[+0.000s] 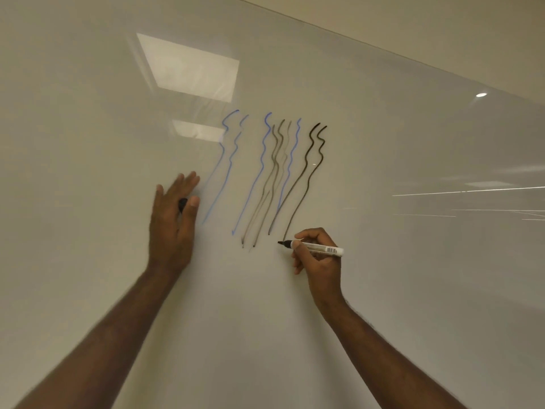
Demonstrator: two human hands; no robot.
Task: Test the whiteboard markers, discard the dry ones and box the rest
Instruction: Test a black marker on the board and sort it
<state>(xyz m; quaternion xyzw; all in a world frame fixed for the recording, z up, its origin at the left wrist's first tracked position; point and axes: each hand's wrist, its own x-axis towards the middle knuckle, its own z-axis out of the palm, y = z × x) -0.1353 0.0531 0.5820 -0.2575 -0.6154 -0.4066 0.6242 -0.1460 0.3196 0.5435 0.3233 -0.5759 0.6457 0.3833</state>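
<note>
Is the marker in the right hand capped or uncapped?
Uncapped: the marker's bare black tip meets the whiteboard; a black cap sits in the left hand.

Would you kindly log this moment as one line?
right hand: holds marker | tip: at black line | left hand: holds cap

place: office or meeting room | evidence: large glossy wall-mounted whiteboard [383,143] bearing blue, grey and black wavy test strokes [274,172] | reflected rectangular ceiling light panels [188,64] | plain beige wall [442,31] above
</note>
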